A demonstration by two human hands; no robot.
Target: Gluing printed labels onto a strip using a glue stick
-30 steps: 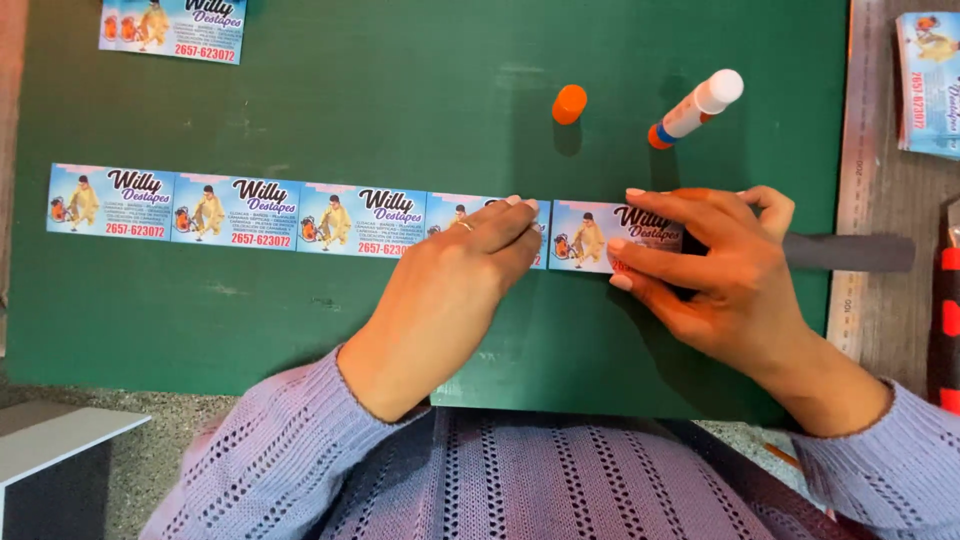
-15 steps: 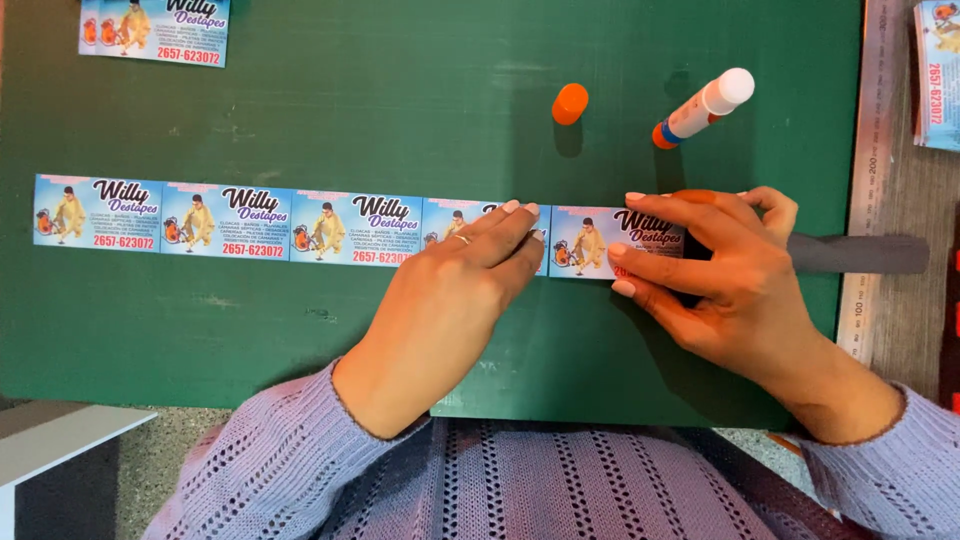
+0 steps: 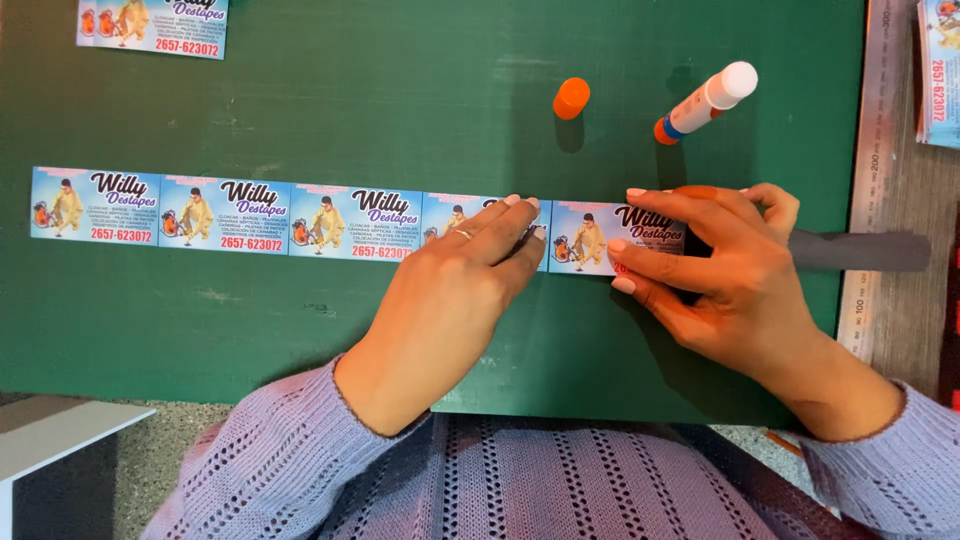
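A row of blue printed cards (image 3: 225,213) lies edge to edge across a green cutting mat (image 3: 400,100). My left hand (image 3: 455,290) lies flat with its fingertips pressing on the fourth card, at the seam with the last one. My right hand (image 3: 720,270) pins down the last card (image 3: 585,240) at the row's right end, fingers spread over its right half. A dark grey flat bar (image 3: 865,251) sticks out to the right from under my right hand.
An uncapped glue stick (image 3: 705,100) lies on the mat behind my right hand, with its orange cap (image 3: 571,97) standing to its left. A single card (image 3: 155,25) sits at the top left. A ruler (image 3: 872,170) runs along the mat's right edge, beside more cards (image 3: 940,70).
Both hands stay pressed on the same cards. The view has shifted slightly, so the row sits a little more to the left.
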